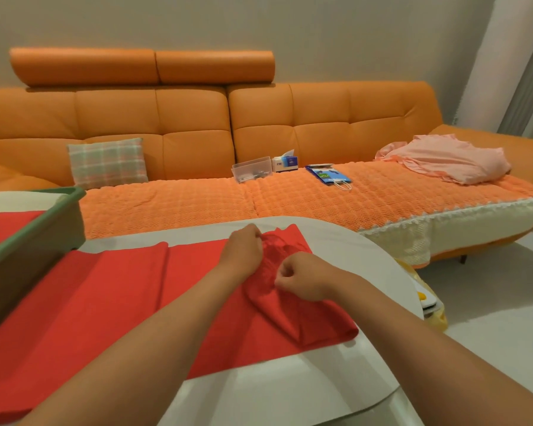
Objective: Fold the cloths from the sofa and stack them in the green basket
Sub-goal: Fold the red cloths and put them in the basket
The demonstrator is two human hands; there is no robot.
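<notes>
Red cloth (111, 302): matte woven fabric with a fine grain, a long band lying flat on the counter (336, 241); its long axis runs from near left to far right, and one lengthwise crease shows toward the left.
Far right end: bunched and puckered where I have it, the edge doubled back into a soft rounded roll.
My left hand (243, 250): grip closed, fingers curled, pinching the gathered red cloth.
My right hand (302, 279): grip closed in a loose fist, fingertips nipping the same bunched end, just beside the left.
Counter: smooth, pale, with a curved edge.
Green basket (34, 232): hard plastic with a rounded rim, at the left, red fabric inside.
Sofa (197, 118): orange, smooth tufted back, knobbly orange seat cover.
Pink cloth (446, 159): soft, ruffled, heaped on the sofa's far right.
</notes>
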